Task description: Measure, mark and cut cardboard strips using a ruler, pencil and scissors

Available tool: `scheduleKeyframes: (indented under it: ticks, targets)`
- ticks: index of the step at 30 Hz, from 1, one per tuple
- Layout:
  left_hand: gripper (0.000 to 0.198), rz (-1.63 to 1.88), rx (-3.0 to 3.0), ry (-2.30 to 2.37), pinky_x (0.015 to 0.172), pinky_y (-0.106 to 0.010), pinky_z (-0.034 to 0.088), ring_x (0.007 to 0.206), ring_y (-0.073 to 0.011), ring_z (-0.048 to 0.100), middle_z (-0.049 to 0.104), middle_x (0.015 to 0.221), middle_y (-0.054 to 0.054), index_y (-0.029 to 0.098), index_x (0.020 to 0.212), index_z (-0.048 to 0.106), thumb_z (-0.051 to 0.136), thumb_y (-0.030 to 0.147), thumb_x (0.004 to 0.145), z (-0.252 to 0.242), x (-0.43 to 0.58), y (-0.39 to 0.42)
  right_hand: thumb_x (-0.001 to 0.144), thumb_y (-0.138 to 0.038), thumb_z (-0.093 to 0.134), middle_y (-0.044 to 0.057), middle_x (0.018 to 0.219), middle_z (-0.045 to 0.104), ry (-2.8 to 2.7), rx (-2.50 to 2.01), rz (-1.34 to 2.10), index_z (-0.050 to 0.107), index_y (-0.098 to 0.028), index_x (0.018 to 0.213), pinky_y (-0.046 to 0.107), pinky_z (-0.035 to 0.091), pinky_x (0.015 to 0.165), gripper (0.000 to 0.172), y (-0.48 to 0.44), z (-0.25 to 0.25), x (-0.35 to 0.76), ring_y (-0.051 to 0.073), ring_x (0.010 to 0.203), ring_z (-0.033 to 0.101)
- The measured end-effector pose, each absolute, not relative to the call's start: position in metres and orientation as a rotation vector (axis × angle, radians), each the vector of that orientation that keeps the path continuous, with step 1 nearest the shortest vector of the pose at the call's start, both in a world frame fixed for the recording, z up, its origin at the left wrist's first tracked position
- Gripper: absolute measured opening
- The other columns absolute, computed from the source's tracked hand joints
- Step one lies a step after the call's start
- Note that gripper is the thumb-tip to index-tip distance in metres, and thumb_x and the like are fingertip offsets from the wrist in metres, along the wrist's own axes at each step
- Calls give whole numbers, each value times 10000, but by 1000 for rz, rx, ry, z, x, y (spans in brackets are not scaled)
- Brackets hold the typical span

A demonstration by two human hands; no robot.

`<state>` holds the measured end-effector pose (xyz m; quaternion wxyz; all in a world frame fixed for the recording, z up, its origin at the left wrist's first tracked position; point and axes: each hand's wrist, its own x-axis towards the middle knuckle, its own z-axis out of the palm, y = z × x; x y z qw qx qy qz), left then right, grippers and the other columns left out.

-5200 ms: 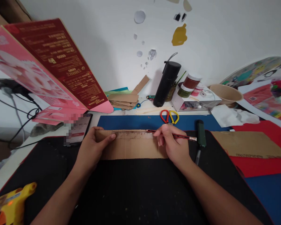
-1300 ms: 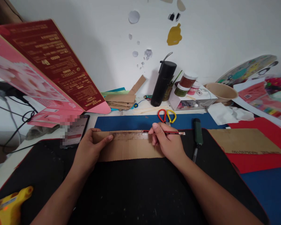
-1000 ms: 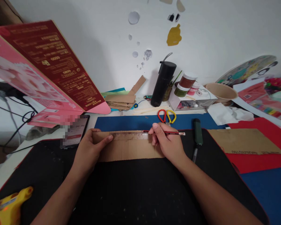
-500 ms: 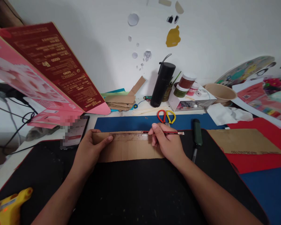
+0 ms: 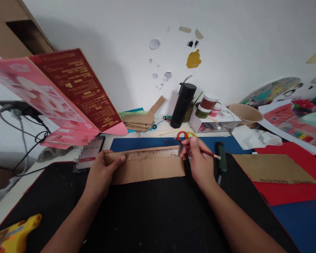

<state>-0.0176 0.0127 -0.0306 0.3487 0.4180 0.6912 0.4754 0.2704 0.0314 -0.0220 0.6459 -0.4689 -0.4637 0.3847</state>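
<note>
A strip of brown cardboard [image 5: 150, 170] lies over the black mat in front of me, slightly tilted. Along its upper part runs a clear ruler [image 5: 152, 153]. My left hand [image 5: 101, 172] grips the left end of the cardboard, its thumb pressing the ruler against it. At the right end, my right hand [image 5: 200, 160] pinches a dark red pencil [image 5: 210, 153] slanting down to the right. The fingertips of that hand are close to the cardboard's right edge; whether they touch it I cannot tell.
Scissors [image 5: 182, 135] with red and yellow handles lie behind my right hand, a green-handled tool [image 5: 221, 158] to its right. A yellow glue gun [image 5: 18, 233] rests front left, a phone [image 5: 91, 154] back left. Another cardboard piece [image 5: 276, 168] lies on red sheet at right.
My right hand has moved right with the pencil, off the cardboard's face, uncovering the ruler's right end. The pencil has turned from nearly level to slanting. The camera view has tilted up.
</note>
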Motion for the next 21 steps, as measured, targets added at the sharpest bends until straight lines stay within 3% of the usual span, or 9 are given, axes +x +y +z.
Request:
scheduleKeyframes:
  ticks: [7,11,15,21]
  targets:
    - [745,1337,919,1654,627,-323,550,741,-246,680,705,864,-21,234,1023,607,946,671,524,-37,-22,16,946,-741,663,25,783,685,-945,-1142,882,784,-228,972,281,503,603,528,43,-32,278,189,708,639]
    - [730,1345,922,1641,634,-323,549,767,-249,680,704,882,-24,236,1044,609,941,665,555,-41,-24,17,906,-793,647,48,802,714,-1109,-1298,896,775,-226,896,328,529,688,581,34,-23,272,251,800,666]
    - [731,1331,925,1638,634,-333,552,770,-261,691,714,880,-28,237,1059,608,942,658,563,-41,-24,17,858,-742,712,22,774,693,-1249,-1344,901,695,-230,788,315,504,706,517,27,-18,264,243,792,630]
    - [709,1330,946,1631,654,-348,564,787,-275,705,726,889,-42,228,1033,613,941,653,570,-38,-23,15,881,-637,728,44,873,761,-1300,-1318,1064,743,-228,899,341,522,756,410,29,-24,264,260,844,681]
